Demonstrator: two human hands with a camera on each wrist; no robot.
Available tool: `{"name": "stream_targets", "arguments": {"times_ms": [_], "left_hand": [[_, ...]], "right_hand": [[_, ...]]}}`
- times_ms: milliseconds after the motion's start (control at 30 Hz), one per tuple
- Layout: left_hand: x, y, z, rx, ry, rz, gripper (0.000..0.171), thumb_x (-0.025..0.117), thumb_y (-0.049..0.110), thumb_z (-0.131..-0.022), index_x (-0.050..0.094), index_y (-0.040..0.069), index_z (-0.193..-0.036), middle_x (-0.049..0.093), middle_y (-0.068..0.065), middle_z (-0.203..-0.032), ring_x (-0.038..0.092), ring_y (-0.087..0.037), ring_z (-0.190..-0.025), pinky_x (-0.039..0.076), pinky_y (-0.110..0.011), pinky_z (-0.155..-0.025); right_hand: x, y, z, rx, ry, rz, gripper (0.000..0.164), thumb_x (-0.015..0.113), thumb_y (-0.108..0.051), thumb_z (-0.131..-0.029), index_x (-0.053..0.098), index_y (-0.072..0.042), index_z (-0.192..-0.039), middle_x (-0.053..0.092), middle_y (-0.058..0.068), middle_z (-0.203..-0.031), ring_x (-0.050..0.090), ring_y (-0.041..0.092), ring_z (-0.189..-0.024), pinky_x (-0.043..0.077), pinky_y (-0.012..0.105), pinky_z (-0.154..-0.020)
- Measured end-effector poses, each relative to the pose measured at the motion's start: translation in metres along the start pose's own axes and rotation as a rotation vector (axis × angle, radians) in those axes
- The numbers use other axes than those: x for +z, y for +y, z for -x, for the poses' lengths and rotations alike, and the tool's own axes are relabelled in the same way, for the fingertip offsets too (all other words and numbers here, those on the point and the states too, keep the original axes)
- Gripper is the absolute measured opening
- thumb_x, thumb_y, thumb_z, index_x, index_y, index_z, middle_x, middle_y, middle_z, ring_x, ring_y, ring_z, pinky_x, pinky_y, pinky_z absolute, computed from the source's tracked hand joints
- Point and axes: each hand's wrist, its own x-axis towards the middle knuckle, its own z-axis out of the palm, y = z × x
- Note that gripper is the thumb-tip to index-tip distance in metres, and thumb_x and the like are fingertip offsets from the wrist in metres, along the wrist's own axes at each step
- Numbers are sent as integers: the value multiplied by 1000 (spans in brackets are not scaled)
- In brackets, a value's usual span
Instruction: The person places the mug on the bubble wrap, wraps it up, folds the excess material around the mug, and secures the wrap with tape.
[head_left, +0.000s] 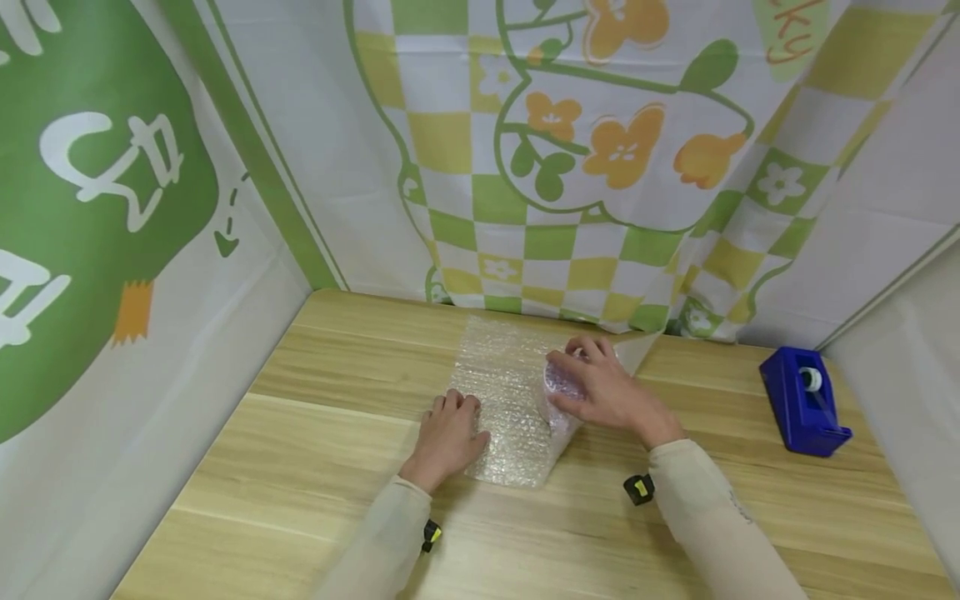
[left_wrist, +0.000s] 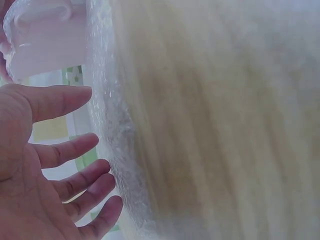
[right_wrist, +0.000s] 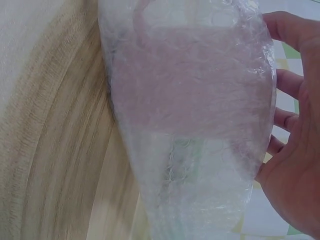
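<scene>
on my feeds the pink mug (left_wrist: 52, 46) lies on the right-hand part of a bubble wrap sheet (head_left: 501, 417), with a layer of the clear film drawn over it; from the right wrist i see its pink side and part of its handle through the bubbles. i cannot tell whether it stands or lies on its side.

the right hand (head_left: 613, 393) has its fingers curled round the mug through the film, so it has a firm-looking hold. the left hand (head_left: 448, 435) is at the sheet's left edge, fingers relaxed and a little apart, gripping nothing; its fingertips rest at the film.

under the sheet i have a wood-grain table (head_left: 315, 492), the wrap lying near its far edge. well apart, near the table's right edge, is a blue tape dispenser (head_left: 801, 408) with a roll of tape (head_left: 810, 380) in it. both arms wear pale sleeves (head_left: 701, 492), each with a black and yellow piece at the wrist. behind the table hangs a checked cloth (head_left: 498, 233) with orange flowers, and to the left a white panel with a big green patch (head_left: 90, 75).
</scene>
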Motion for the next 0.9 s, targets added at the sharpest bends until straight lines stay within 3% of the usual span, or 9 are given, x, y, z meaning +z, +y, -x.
{"name": "stream_targets", "arguments": {"times_ms": [200,367,633,900], "left_hand": [[-4,-3,-9,-49,-29,31,43,73,25,-90,62,2,-124,55,-19,-121,50,-36,-111,46,-53,-90],[-11,-8,-30,-107,-17,110,53,71,26,-93,56,-2,-136,54,-25,-128,52,-40,-114,49,-55,-93],[-17,-19,-80,-229,18,330,64,68,24,-95,43,-8,-145,49,-32,-135,43,-51,-126,41,-59,-104],[-19,-23,-105,-353,56,601,71,66,24,-98,32,-7,-152,43,-31,-148,42,-46,-136,41,-54,-109]], "right_hand": [[3,0,1,3,18,9,58,74,-40,-91,60,-12,-139,48,14,-130,40,38,-120,46,57,-95],[6,0,1,-1,39,8,56,73,-40,-91,61,-12,-138,49,15,-130,40,37,-118,45,56,-93],[8,-2,3,28,47,-3,57,72,-39,-92,60,-10,-139,49,17,-133,39,37,-121,43,57,-96],[12,0,4,33,70,-14,59,73,-38,-91,60,-8,-140,49,19,-134,38,38,-123,41,58,-98]]}}
